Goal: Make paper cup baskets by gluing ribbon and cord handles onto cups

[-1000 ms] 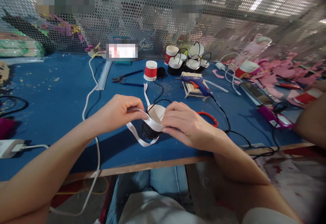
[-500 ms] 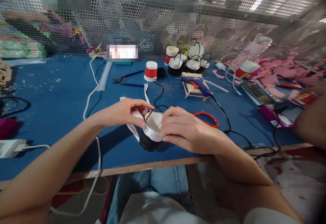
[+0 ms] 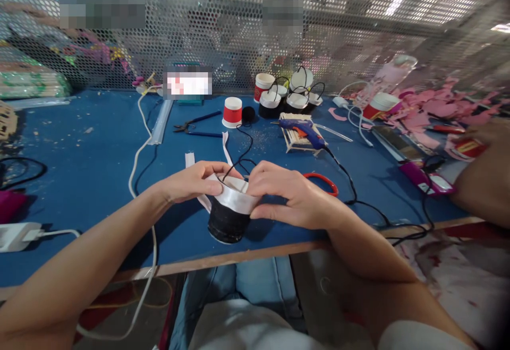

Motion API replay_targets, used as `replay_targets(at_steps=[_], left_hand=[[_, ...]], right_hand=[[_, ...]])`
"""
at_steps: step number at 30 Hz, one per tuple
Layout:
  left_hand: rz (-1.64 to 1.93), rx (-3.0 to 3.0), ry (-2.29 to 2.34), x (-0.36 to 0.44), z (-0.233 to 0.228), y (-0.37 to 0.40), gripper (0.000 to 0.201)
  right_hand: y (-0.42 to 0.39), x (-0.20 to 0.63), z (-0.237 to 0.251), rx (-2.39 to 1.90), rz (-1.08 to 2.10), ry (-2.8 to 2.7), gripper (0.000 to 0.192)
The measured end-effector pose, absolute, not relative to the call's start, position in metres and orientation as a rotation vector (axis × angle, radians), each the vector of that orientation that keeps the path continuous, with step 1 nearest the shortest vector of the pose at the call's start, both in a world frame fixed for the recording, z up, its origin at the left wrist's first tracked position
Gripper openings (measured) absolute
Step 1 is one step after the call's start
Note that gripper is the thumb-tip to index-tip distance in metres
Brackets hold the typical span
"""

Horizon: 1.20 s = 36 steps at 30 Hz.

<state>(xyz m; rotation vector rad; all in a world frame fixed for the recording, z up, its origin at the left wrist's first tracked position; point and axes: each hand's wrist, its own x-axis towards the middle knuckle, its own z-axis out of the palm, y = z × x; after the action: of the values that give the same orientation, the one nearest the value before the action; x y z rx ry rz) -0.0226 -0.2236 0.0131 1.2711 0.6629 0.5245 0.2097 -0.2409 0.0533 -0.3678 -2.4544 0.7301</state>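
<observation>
Between my hands is a paper cup (image 3: 229, 221) wrapped in black cord, tilted a little, with a band of white ribbon (image 3: 235, 199) around its rim. My left hand (image 3: 199, 181) grips the rim on the left, thumb on the ribbon and fingers behind it. On the right side, my right hand (image 3: 285, 195) pinches the rim and ribbon, fingertips partly inside the cup. A black cord (image 3: 238, 160) loops up from the cup toward a black ball of cord (image 3: 248, 113). Loose white ribbon hangs at the cup's left.
Behind stand a red-and-white paper cup (image 3: 232, 112), pliers (image 3: 197, 122) and several finished black cups (image 3: 297, 101). A blue glue gun (image 3: 305, 129) rests on a stick rack (image 3: 290, 144). Red scissors handle (image 3: 324, 182) lies right. Another person's arm (image 3: 482, 180) is at far right.
The cup has tilted so that more of its black side faces me. Both hands remain on the rim, and the whole view has shifted slightly.
</observation>
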Motion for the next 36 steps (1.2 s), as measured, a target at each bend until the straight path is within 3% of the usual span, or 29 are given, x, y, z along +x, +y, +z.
replay_targets(at_steps=[3, 7, 11, 29, 36], left_hand=[[0.567, 1.243, 0.673, -0.021, 0.013, -0.224, 0.06], [0.62, 1.269, 0.726, -0.019, 0.014, -0.224, 0.06], [0.664, 1.315, 0.791, -0.018, 0.012, -0.224, 0.056], [0.815, 1.669, 1.085, -0.011, 0.012, -0.226, 0.049], [0.984, 2.003, 1.312, -0.011, 0.023, -0.239, 0.028]], right_hand=[[-0.24, 0.21, 0.052, -0.394, 0.668, -2.366, 0.02], [-0.24, 0.207, 0.048, -0.479, 0.553, -2.397, 0.012], [-0.24, 0.204, 0.046, -0.537, 0.483, -2.439, 0.017], [-0.235, 0.194, 0.036, -0.777, 0.402, -2.443, 0.019], [-0.23, 0.198, 0.034, -0.763, 0.4, -2.438, 0.019]])
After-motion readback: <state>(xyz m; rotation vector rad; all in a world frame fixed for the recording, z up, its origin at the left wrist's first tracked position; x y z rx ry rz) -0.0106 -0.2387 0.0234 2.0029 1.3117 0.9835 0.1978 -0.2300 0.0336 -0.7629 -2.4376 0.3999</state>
